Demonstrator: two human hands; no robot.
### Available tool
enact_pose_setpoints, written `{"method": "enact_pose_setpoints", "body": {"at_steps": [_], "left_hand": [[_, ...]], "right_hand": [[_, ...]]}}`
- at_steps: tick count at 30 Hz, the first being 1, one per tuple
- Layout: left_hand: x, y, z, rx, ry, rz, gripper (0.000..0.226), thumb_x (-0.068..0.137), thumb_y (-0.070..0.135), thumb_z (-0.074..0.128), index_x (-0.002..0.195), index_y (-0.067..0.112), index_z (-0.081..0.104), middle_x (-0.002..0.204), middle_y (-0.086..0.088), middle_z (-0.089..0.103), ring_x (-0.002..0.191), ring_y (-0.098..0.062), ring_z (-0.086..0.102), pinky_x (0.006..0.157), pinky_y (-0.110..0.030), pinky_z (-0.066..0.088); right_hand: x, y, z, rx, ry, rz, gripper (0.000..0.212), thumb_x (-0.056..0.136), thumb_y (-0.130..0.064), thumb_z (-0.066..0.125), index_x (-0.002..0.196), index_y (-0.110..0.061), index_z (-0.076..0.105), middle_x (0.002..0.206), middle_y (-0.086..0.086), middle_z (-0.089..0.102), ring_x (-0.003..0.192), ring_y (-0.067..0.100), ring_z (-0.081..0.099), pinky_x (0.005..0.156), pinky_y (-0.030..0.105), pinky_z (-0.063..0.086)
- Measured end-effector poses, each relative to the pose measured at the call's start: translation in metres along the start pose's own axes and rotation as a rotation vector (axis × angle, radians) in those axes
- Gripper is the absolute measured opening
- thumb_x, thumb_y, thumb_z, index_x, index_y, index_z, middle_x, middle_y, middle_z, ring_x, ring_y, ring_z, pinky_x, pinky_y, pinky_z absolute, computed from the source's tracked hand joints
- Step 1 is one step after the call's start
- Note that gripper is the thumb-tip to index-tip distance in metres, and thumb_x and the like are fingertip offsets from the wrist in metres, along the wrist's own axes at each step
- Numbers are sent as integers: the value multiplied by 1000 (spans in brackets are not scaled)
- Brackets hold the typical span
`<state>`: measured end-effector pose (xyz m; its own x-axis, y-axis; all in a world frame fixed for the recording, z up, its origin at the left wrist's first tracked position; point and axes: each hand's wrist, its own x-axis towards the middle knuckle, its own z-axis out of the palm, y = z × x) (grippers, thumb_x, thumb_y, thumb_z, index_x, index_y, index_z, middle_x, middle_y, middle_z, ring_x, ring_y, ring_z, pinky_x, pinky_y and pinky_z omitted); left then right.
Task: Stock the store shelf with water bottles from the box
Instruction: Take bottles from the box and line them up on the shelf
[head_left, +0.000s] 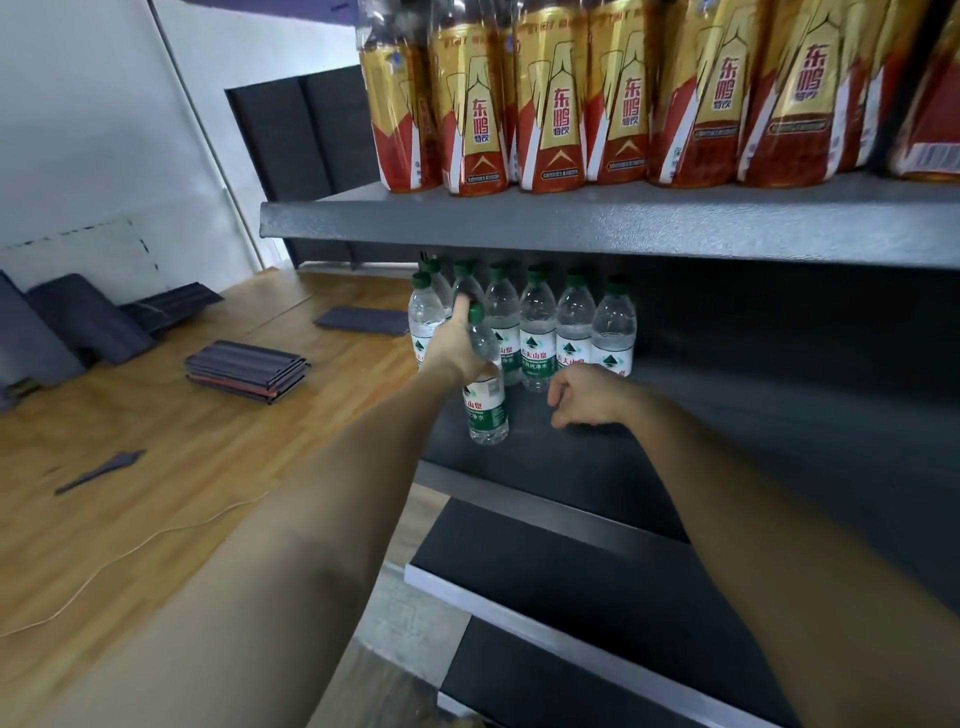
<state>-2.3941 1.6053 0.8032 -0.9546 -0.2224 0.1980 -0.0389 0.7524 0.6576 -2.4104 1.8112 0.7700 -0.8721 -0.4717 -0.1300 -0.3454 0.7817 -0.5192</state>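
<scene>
Water bottles (537, 332): clear, green caps, green-white labels. Drink bottles (550, 98) above: gold-red labels, red characters. Shelf (571, 228): speckled dark grey. Floor (130, 467): orange-brown wood grain.

Bright room, dim under shelf, wide-angle edge warp.

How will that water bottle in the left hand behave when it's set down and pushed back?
The water bottle looks full, so probably heavy for its size. It is tall and narrow, so a high push may tip it. Its smooth clear plastic could slide easily on the dark shelf.
</scene>
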Motion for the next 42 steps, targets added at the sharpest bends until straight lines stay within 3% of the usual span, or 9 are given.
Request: {"method": "enact_pose_setpoints", "body": {"at_steps": [4,13,17,22,28,30,33,38,42], "left_hand": [[18,-5,2,103,76,-24,112,65,7,90,152,20,20,153,-17,25,123,-36,52,103,-42,47],[70,-29,7,213,154,-26,112,67,15,88,153,23,16,138,-22,45,111,-38,60,90,-45,54],[91,-37,12,276,163,-20,117,71,20,87,157,19,7,141,-25,42,114,-38,57,93,-44,51],[108,-43,21,324,204,-17,119,70,28,88,157,18,7,147,-25,35,131,-44,39,104,-46,40],[109,-40,25,364,174,-36,116,78,30,82,157,16,-2,161,-21,10,141,-44,25,107,-48,37],[103,-38,22,368,142,-32,117,80,26,80,156,18,-9,160,-24,12,138,-44,32,107,-47,40],[85,-38,17,347,80,-5,119,82,13,78,155,29,-15,146,-29,35,119,-41,54,96,-46,47],[34,-53,-2,426,37,30,78,87,13,63,151,24,20,139,-19,45,115,-39,57,83,-44,49],[-13,-70,-19,532,-24,67,35,92,27,55,125,14,51,118,-17,59,106,-39,60,75,-39,46]], "right_hand": [[20,-11,2,-43,-15,-3,25,76,-22,80,93,-25,62,99,-2,65,92,18,63,87,40,55],[69,-22,9,-74,27,-28,25,79,-18,75,100,-21,63,104,0,64,94,20,62,87,37,54],[81,-19,17,-58,36,-54,23,79,-18,75,100,-21,64,104,0,64,93,19,62,81,34,53],[84,-12,27,-41,21,-92,22,82,-16,72,102,-19,65,106,1,63,95,20,61,78,32,51],[75,0,30,-24,19,-63,22,81,-17,73,101,-20,65,103,-2,63,94,19,62,85,38,54],[69,1,29,-25,20,-53,22,82,-17,73,101,-20,64,104,-1,63,94,19,61,83,36,54],[59,-3,30,-36,18,-46,22,83,-18,73,104,-19,65,104,-2,63,95,18,61,76,30,49],[40,-20,39,-34,18,-23,21,84,-18,73,103,-18,65,106,1,64,96,19,62,86,37,54],[17,-38,51,-47,12,7,17,86,-20,71,103,-20,64,107,1,63,92,16,59,79,33,50]]}}
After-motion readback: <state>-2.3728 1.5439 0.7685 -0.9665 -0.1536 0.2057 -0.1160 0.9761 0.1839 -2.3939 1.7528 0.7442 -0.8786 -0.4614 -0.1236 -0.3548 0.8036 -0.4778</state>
